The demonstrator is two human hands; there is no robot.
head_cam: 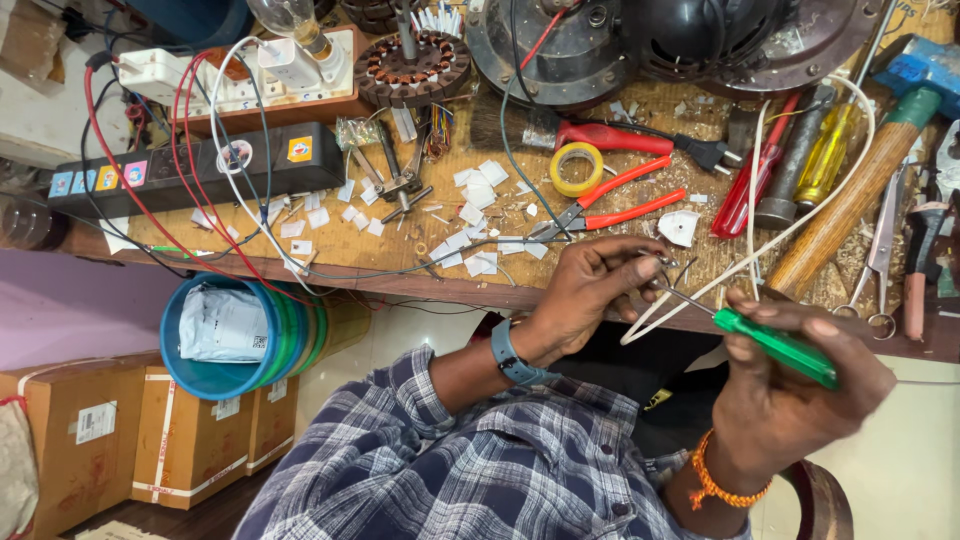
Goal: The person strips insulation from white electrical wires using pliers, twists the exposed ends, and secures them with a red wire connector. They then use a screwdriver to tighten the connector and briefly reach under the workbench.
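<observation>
Here, nearest to the camera, a checked shirt sleeve (470, 460) fills the bottom of the view. The right hand (790, 390), with an orange thread on the wrist, is closed around a green-handled screwdriver (775, 345), so that the thin shaft points up and left toward the other hand. The left hand (590, 290), which wears a blue watch (512, 358), is pinched shut on a small metal part (668, 262) at the edge of the tabletop (400, 262); what the part is I cannot tell. It is held in the fingertips, probably so the tip of the screwdriver can reach it freely. A white wire (760, 245) loops beside both hands.

A little further, red-handled pliers (610, 205) lie among white paper scraps (478, 190), close enough to pick up quickly. A roll of yellow tape (577, 168) sits just behind them. To the right lie a hammer (860, 190) with a wooden handle and a yellow screwdriver (828, 155). To the left there is a black power strip (200, 165) with red wires crossing it.

Farthest, a copper-wound stator (412, 68) and black motor housings (640, 40) stand at the back. Below the tabletop, a blue bucket (230, 335) and cardboard boxes (150, 440) are stored.
</observation>
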